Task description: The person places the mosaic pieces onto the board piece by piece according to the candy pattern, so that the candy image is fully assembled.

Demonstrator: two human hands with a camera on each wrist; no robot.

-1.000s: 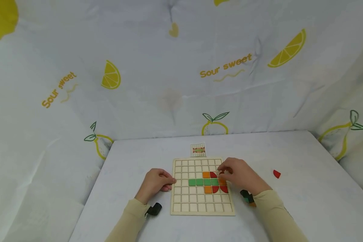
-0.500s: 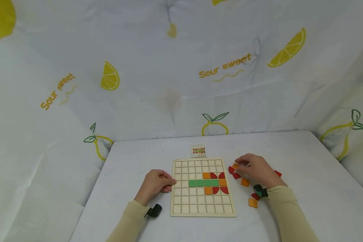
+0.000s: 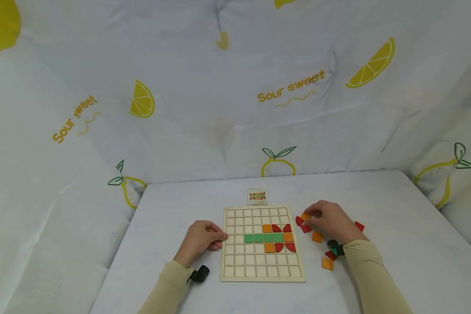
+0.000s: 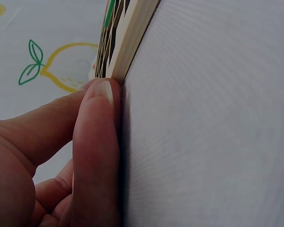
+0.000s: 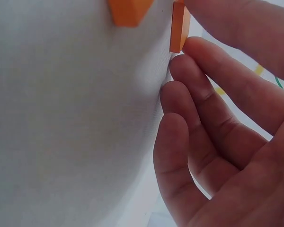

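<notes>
My left hand (image 3: 201, 240) pinches the left edge of a wooden grid board (image 3: 239, 260) between thumb and index finger; the left wrist view shows the board's side edge (image 4: 132, 42) at the fingertips. Right of the board, my right hand (image 3: 331, 221) holds an orange square tile (image 5: 179, 28) by its edges with thumb and index finger, the other fingers curled loosely beside the cloth. Red quarter-round tiles (image 3: 306, 228) lie under and beside these fingertips. On the board sit a row of green squares (image 3: 258, 238), orange squares (image 3: 269, 248) and red quarter-rounds (image 3: 287, 228).
A small pattern card (image 3: 257, 196) lies behind the board. More loose tiles are near my right wrist: an orange square (image 3: 317, 237), another orange square (image 3: 327, 264), a red piece (image 3: 330, 256) and a red quarter-round (image 3: 359, 226). A lemon-print cloth hangs behind the table.
My right hand has moved right, off the board to the loose tiles, uncovering a red quarter-round and an orange square at the board's right side. My left hand has stayed at the edge.
</notes>
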